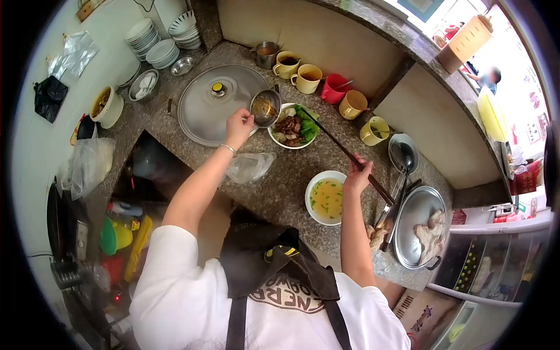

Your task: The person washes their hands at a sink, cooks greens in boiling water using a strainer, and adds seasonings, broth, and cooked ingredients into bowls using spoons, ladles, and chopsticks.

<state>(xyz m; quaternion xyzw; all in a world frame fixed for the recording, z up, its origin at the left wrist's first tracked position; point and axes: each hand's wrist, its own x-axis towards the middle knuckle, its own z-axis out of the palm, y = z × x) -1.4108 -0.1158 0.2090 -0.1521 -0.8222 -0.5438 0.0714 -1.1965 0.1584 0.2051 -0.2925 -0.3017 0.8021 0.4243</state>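
Observation:
My left hand [239,128] is closed on a metal cup [266,109], tilted with its mouth toward me and brown residue inside. It is held at the left rim of a white bowl [289,139] with brown meat pieces and green leaves [309,125]. In my right hand [357,175] is a pair of long dark chopsticks [333,138]. Their thin ends reach the leaves in that bowl. Below and left of my right hand sits a bowl of yellow broth [326,197] with chopped green bits. A crumpled clear plastic bag [249,167] lies below the metal cup.
A large round lid [198,111] with a yellow knob lies at left. Several cups, including a red cup [335,87], line the back wall. A metal basin [408,233] with pale meat stands at right, near a ladle [403,153]. Stacked plates [143,38] are at upper left.

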